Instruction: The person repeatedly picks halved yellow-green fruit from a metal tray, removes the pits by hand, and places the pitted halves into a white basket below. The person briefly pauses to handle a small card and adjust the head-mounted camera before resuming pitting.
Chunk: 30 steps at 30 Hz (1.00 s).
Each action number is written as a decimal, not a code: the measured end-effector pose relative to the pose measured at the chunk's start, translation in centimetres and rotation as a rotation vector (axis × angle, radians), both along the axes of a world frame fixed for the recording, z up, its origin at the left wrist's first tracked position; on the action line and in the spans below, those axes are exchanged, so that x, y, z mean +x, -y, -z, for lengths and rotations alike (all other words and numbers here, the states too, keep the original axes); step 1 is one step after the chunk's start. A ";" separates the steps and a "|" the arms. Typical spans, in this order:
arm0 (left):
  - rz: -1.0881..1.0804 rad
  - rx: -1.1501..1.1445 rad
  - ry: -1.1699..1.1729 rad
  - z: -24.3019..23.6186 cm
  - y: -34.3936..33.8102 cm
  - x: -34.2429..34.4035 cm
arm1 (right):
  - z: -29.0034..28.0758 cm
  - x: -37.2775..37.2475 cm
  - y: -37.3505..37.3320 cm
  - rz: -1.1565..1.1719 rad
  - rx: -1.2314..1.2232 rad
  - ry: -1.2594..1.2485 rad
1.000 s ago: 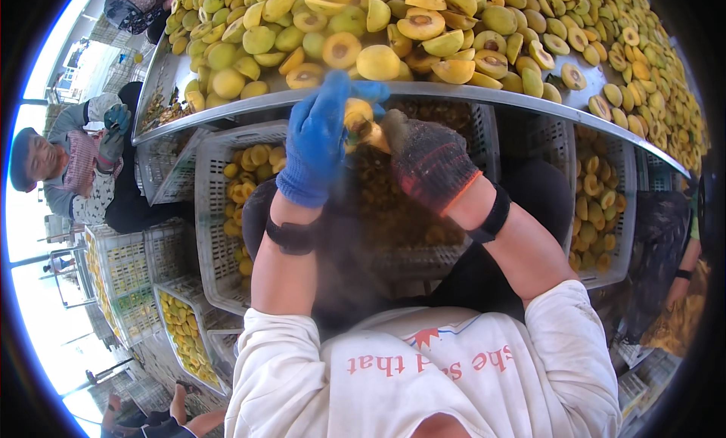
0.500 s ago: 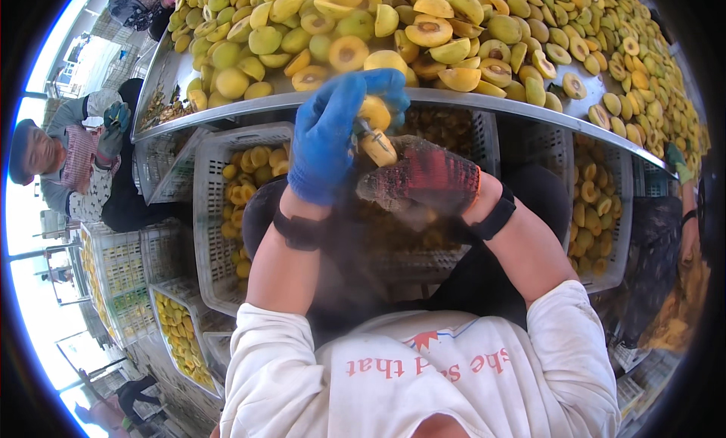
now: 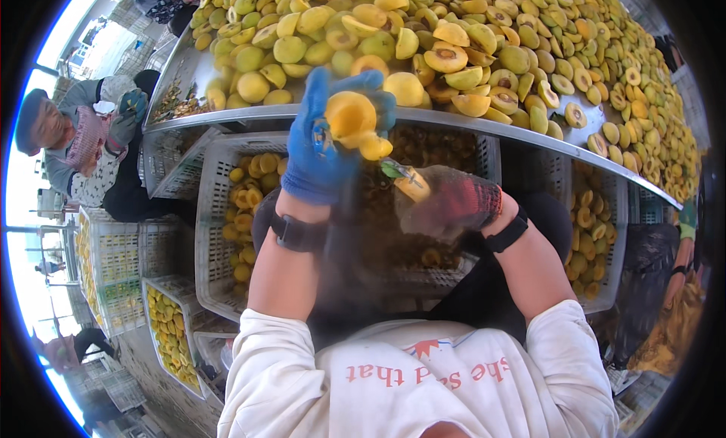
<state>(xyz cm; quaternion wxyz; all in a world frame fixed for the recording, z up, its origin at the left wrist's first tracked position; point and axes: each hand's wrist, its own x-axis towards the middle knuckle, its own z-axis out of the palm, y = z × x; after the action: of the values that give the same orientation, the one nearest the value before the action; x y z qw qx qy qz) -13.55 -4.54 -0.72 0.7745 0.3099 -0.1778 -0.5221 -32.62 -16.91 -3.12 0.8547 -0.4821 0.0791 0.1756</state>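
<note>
In its blue glove, my left hand cups a yellow peach half, its hollowed cut face turned up. A smaller yellow piece hangs at the half's lower edge. My right hand, in a dark red and grey glove, grips a small wooden-handled pitting tool. The tool's metal end points toward the fruit but stands apart from it, with a green scrap at its tip. Both hands are over the near edge of a metal table heaped with peach halves.
Below the table edge, a white crate at left and another crate at right hold peach halves. Between my knees, a crate contains dark scraps. Co-workers sit at far left and far right. More crates stand at left.
The tool has drawn away from the fruit, down and right with my right hand. My left hand has opened around the peach half, showing its hollow face. My view has shifted slightly.
</note>
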 end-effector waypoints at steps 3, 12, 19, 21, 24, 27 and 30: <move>-0.051 -0.016 0.168 -1.2 -4.1 1.9 | -1.1 -0.3 0.0 0.008 -0.234 -0.115; -0.692 0.942 1.599 -5.0 -10.1 4.9 | 0.3 0.1 -0.8 0.217 -0.401 0.184; -0.084 1.209 1.706 1.6 3.7 7.5 | -2.9 0.2 -0.8 0.312 -0.515 -0.038; 0.025 1.215 1.651 2.0 5.4 8.9 | -3.7 0.8 -0.9 0.344 -0.522 -0.065; 0.014 1.138 1.609 1.7 4.8 9.4 | -4.0 1.8 -1.1 0.417 -0.450 -0.029; -0.345 0.846 1.611 0.8 2.2 7.6 | -3.5 2.4 -1.2 0.524 -0.487 0.053; -0.404 0.330 1.797 -0.7 0.3 4.8 | -2.5 2.6 -0.6 0.649 -0.563 0.144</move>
<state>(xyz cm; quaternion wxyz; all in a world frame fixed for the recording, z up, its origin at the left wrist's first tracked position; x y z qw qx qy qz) -8.79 -4.80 -0.05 0.3688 0.7282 -0.5763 0.0391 -30.00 -16.29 -0.65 0.7041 -0.6576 0.2115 -0.1645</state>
